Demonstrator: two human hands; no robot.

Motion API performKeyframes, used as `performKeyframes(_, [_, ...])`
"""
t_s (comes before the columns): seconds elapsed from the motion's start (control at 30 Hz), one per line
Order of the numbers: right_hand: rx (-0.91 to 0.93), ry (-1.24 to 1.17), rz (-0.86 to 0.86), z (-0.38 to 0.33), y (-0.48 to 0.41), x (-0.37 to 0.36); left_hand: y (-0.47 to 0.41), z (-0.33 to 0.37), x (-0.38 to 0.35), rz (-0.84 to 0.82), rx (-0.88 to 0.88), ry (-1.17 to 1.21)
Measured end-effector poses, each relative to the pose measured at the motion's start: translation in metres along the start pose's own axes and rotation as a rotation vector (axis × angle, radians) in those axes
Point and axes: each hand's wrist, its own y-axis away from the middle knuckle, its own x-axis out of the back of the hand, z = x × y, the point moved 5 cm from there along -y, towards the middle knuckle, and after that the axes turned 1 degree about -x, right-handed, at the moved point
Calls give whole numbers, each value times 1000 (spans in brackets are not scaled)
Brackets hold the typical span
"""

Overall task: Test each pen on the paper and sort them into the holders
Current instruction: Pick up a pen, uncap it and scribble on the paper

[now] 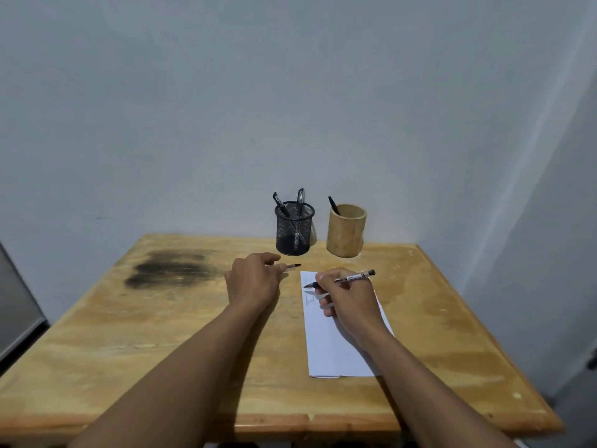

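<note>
My right hand grips a black pen, its tip resting on the upper left of a white paper that bears a few scribbles. My left hand rests on the table left of the paper and pinches a pen cap between its fingertips. At the back stand a black mesh holder with two pens in it and a bamboo holder with one pen leaning at its left rim.
The wooden table carries a dark burn-like stain at its back left. A pale wall runs close behind the holders and along the right side. A grey object stands off the table's left edge.
</note>
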Motion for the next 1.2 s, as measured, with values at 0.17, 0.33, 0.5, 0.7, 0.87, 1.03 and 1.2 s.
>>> performKeyframes(0.17, [5,66,-16,-2,5,0,38,6,17,-50,-266,-78])
performKeyframes(0.33, [1,152,43,2,6,1,70,-7,6,-402,-335,-308])
performKeyframes(0.5, [71,329,59,-4,9,1,77,-7,1,-490,-350,-443])
performKeyframes(0.7, [94,373,130,-17,12,5,76,-8,-1,-486,-358,-500])
performKeyframes(0.87, [70,442,107,-10,17,8,76,-8,-2,-494,-363,-522])
performKeyframes(1.03, [70,505,43,-9,18,3,78,-8,-1,-501,-370,-523])
performKeyframes(1.2, [90,531,38,-9,18,4,77,-8,-2,-501,-360,-523])
